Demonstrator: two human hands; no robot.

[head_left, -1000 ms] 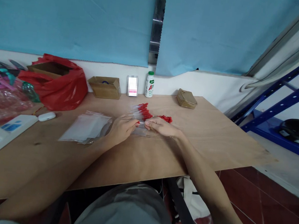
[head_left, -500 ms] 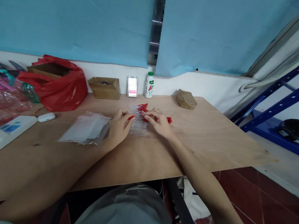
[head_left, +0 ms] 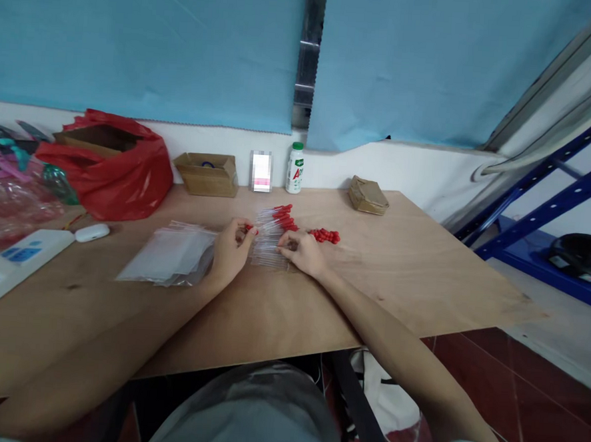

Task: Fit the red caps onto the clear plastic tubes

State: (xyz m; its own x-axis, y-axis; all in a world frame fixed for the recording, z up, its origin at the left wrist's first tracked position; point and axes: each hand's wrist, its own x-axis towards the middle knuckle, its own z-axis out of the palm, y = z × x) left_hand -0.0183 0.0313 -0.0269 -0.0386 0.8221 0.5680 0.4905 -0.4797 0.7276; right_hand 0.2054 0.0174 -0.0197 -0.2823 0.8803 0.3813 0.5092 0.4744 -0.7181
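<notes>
My left hand is closed in a pinch on a small red cap, left of the thin clear tubes. My right hand is pinched at the right ends of a row of clear tubes; its fingertips touch there, but I cannot make out what is between them. Behind the row, several clear tubes with red caps lie fanned out, capped ends to the right. A small pile of loose red caps lies beyond my right hand. Left of my left hand is a stack of clear plastic bags.
Along the wall stand a red plastic bag with a box inside, an open cardboard box, a white bottle with green cap and a brown package. A power strip and white case lie at left.
My right hand has moved down from the red caps to the clear tubes. My left hand has drawn slightly left, still with the red cap. The red caps are now more exposed.
</notes>
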